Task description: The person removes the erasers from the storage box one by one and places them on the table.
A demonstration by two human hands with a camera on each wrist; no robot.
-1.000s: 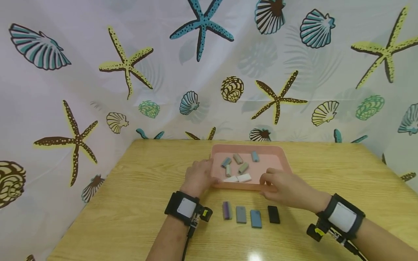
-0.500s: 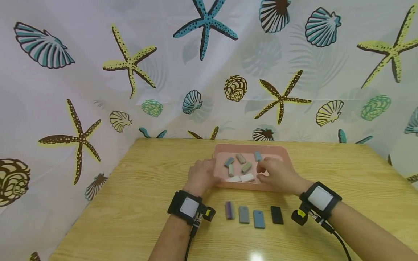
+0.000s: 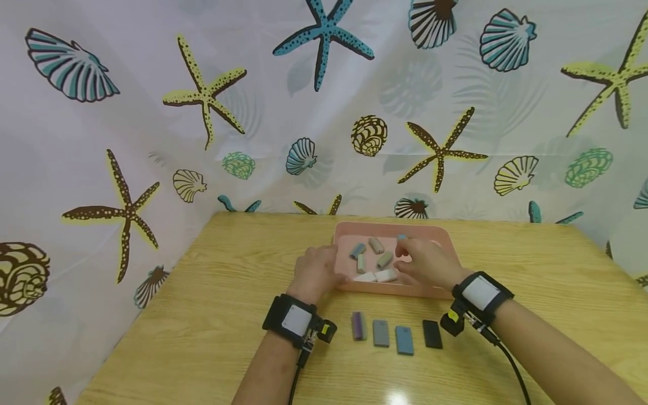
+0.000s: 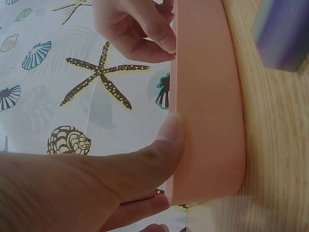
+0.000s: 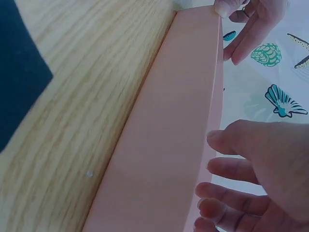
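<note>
My left hand [image 3: 315,273] grips the front left corner of a shallow pink tray [image 3: 377,288], its thumb against the outer front wall in the left wrist view. Over the right part of the tray hovers my right hand [image 3: 427,261], thumb and fingers apart with nothing between them. Partly covered by its fingers is a blue block [image 3: 401,237] at the back. Two white blocks [image 3: 387,275] lie along the tray's front inside wall. Behind them are several small blocks, among them a blue-grey one [image 3: 357,250], a tan one [image 3: 376,245] and a greenish one [image 3: 385,259].
A row of small blocks stands on the wooden table [image 3: 228,315] before the tray: purple and grey [image 3: 359,326], grey [image 3: 381,333], blue [image 3: 404,340] and black [image 3: 432,334]. A patterned cloth [image 3: 253,112] with starfish and shells hangs behind the table.
My right hand has moved from the tray's front rim forward and inward over its inside, now near the blue block at the back. The left hand keeps its hold on the corner.
</note>
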